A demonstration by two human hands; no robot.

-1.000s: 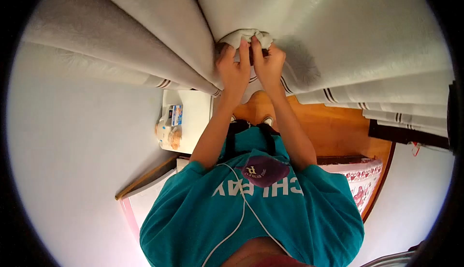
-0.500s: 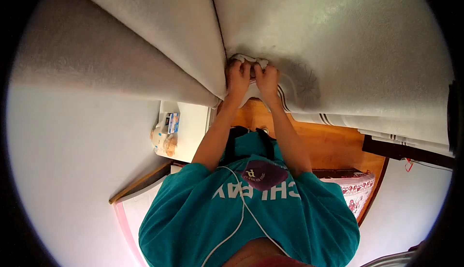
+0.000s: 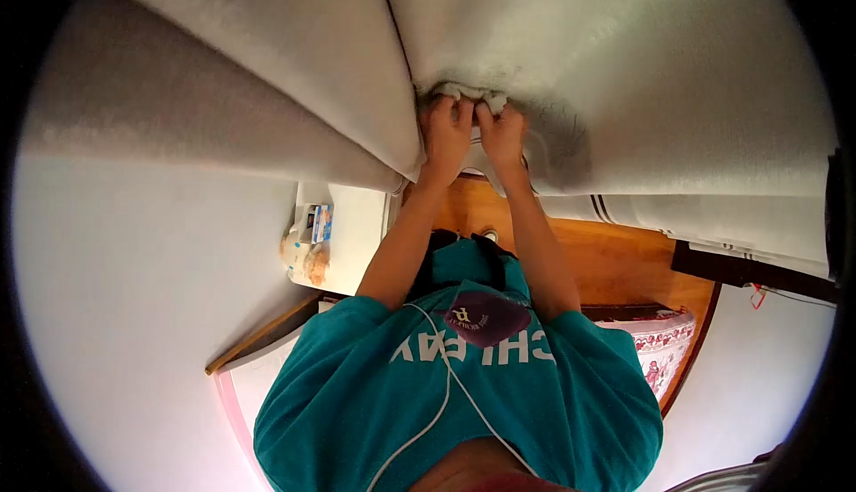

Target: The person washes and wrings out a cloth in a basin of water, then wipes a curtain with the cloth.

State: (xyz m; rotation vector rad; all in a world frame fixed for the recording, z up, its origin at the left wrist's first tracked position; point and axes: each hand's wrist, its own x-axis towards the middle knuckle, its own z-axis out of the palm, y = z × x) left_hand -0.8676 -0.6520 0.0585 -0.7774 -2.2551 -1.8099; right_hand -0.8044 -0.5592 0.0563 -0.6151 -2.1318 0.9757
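Note:
A light grey fabric cover lies over a broad sofa-like seat, with a darker shaded patch beside my hands. At its front left corner, next to the seam with the side section, my left hand is closed on a bunched fold of pale fabric. My right hand grips the same bunch just to the right, the two hands almost touching. Whether this fold belongs to the cover or is a separate cloth, I cannot tell. My fingertips are partly hidden in it.
Wooden floor shows below the cover's striped hem. To the left stands a white cabinet with small boxes and a soft toy on it. A patterned pink-and-white textile is at the lower right. A white cord hangs over my teal shirt.
Both hands have moved slightly forward and a little to the right with the bunched fabric. The fabric around them has shifted, and both hands keep their grip.

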